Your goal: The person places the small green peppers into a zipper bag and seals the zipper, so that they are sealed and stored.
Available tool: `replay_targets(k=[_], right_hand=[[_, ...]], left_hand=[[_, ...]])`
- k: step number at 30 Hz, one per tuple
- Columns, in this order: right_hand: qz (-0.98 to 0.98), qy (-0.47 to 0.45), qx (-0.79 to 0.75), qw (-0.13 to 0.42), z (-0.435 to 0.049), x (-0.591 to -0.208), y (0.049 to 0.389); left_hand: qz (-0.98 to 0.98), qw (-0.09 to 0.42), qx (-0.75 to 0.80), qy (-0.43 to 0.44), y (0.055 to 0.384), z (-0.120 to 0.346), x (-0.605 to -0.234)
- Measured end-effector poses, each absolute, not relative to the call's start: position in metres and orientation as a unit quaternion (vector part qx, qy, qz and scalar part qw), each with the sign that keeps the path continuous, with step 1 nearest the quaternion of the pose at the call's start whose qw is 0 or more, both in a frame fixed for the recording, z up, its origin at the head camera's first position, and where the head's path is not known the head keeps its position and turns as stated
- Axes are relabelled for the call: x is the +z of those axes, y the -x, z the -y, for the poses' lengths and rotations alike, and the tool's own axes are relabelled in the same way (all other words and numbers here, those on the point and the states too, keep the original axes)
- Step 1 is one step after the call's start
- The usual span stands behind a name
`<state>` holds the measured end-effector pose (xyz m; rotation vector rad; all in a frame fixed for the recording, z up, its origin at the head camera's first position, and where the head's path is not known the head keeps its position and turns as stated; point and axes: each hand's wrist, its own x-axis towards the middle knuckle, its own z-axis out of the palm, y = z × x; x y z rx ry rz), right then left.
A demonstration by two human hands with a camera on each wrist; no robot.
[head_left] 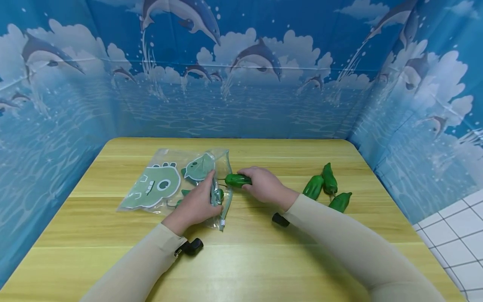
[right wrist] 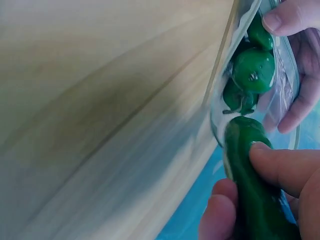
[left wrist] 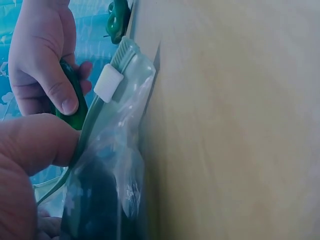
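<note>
On the yellow wood-grain desk (head_left: 241, 268), a transparent plastic zip bag (head_left: 162, 186) with green cartoon prints contains glossy green peppers (right wrist: 254, 70), the left hand (head_left: 198, 202) clamps its rim, the right hand (head_left: 266, 187) pinches an elongated green pepper (head_left: 235, 180) at its mouth, and three loose peppers (head_left: 329, 179) lie farther right.

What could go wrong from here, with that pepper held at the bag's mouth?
The glossy, elongated green pepper in the right hand could snag, as its end sits right at the mouth of the clear plastic zip bag with pale green cartoon prints. Green peppers inside lie near that mouth and might block it. If the left hand loosens there, the limp plastic may fold shut.
</note>
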<state>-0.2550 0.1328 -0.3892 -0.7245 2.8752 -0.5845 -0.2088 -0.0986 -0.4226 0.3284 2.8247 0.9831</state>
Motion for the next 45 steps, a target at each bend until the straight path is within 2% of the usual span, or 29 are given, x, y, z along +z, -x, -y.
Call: replay_targets(k=[20,29,45], right_hand=[[-0.934,0.264,-0.230,0.067,-0.108,-0.401,0.261],[-0.932,0.234,-0.262,0.094,-0.103,-0.406,0.266],[-0.915,0.276,-0.261,0.138,-0.103,-0.412,0.269]], left_hand=[[-0.939,0.060,0.315,-0.127,0.209,0.099,-0.423],[-0.940,0.060,0.310,-0.128,0.208,0.099,-0.423],[-0.941,0.052,0.305,-0.138,0.208,0.099,-0.424]])
